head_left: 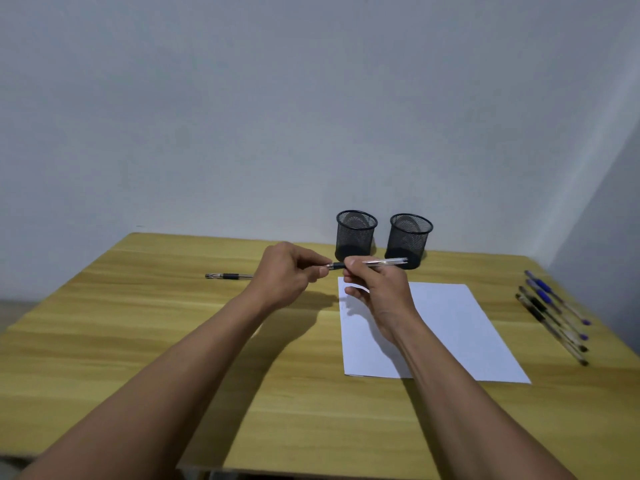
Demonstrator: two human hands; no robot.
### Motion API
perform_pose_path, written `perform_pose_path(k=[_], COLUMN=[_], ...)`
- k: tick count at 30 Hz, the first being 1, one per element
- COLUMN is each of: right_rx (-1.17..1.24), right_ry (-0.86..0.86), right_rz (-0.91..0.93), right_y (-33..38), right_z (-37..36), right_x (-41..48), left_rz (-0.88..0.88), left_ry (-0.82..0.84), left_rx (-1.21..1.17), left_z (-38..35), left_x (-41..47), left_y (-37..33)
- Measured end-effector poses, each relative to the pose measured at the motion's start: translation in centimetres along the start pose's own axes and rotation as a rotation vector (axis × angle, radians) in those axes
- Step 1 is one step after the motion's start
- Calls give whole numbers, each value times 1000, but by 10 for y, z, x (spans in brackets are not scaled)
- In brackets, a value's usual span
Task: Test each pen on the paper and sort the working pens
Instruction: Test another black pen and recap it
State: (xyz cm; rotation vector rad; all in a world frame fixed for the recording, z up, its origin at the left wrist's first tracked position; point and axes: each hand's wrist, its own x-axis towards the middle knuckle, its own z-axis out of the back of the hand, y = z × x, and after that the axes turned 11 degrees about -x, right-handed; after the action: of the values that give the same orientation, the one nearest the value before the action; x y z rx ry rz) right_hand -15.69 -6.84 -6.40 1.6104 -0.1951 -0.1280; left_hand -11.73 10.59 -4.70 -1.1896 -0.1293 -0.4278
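1. Your hands meet above the counter (173, 341), over the far left corner of the paper (450, 327). Your left hand (284, 271) pinches the dark end of a pen (384, 262). Your right hand (377, 289) pinches the barrel beside the black grip.
2. The pen lies level between them, and its clear tail points toward the right mesh cup (409, 239).
3. Expect a light, stiff plastic stick. The clear barrel looks slippery, so the black grip is probably your surest hold for writing.
4. You cannot tell whether your left fingers hold a cap or the bare tip.
5. The paper lies flat beneath your right hand. It is thin and light, so it may slide under a stroke unless you steady it.
6. A lone pen (228, 276) lies to the left, and a row of pens (554, 317) lies at the right edge. The left mesh cup (356, 233) stands beside the right one, behind your hands.
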Motion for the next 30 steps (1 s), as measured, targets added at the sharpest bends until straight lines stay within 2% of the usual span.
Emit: perform_pose_path(k=[3, 6, 11, 14, 17, 22, 30], right_rx=[17, 24, 27, 56, 47, -40, -72], right_ry=[40, 11, -25, -76, -172, -58, -31], right_rz=[14, 14, -1, -24, -25, -63, -109], right_y=[3, 6, -2, -5, -6, -20, -32], right_z=[3, 4, 5, 7, 33, 39, 39], right_x=[2, 8, 9, 12, 18, 10, 2], left_rz=[39, 72, 104, 99, 110, 185, 163], left_ry=[-36, -17, 30, 21, -92, -67, -48], left_rx=[-128, -318, -330, -265, -136, -33, 279], left_z=[-3, -7, -13, -10, 12, -1, -36], left_x=[5, 4, 4, 5, 5, 3, 5], left_y=[3, 8, 10, 13, 30, 38, 55])
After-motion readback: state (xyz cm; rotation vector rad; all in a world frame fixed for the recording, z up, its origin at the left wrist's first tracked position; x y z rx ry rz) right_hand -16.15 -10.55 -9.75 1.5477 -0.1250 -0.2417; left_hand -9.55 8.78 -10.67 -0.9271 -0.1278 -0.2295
